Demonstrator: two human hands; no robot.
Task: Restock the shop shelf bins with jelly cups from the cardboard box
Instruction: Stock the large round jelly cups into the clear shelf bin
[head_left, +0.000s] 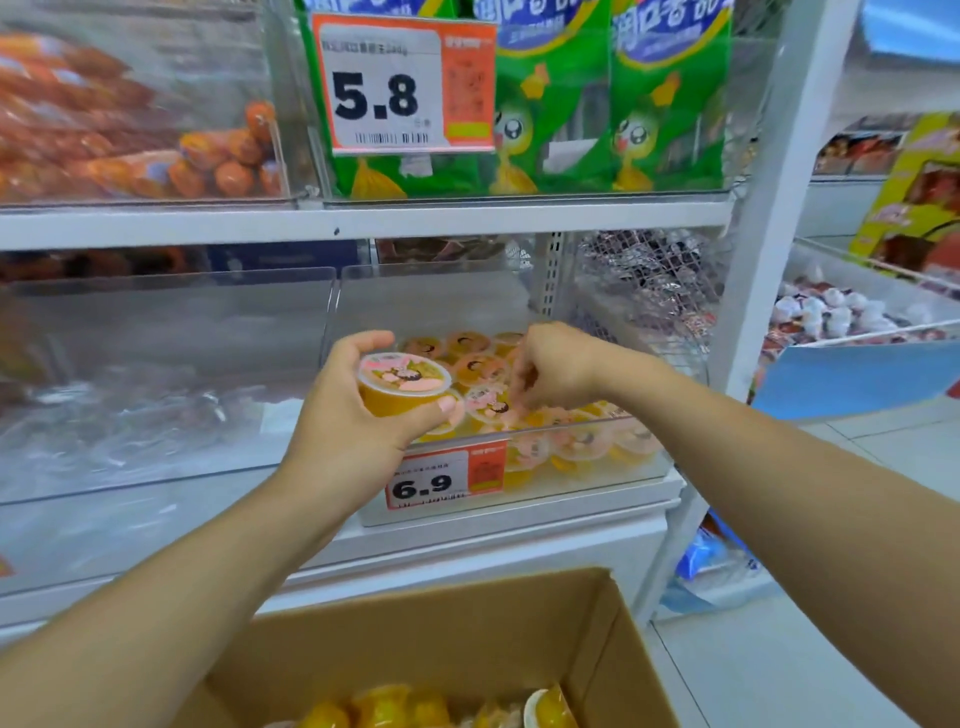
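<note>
Two hands are raised over the clear bin (597, 470). One jelly cup (402, 387) is gripped upright in the left hand (358, 410), lid up, presumably kept ready for a gap. Just right of it, the right hand (556, 371) is curled downward, fingertips pinching among the cups already binned (475, 364), seemingly tidying them. Below both wrists, the cardboard box (597, 649) is kept near.
</note>
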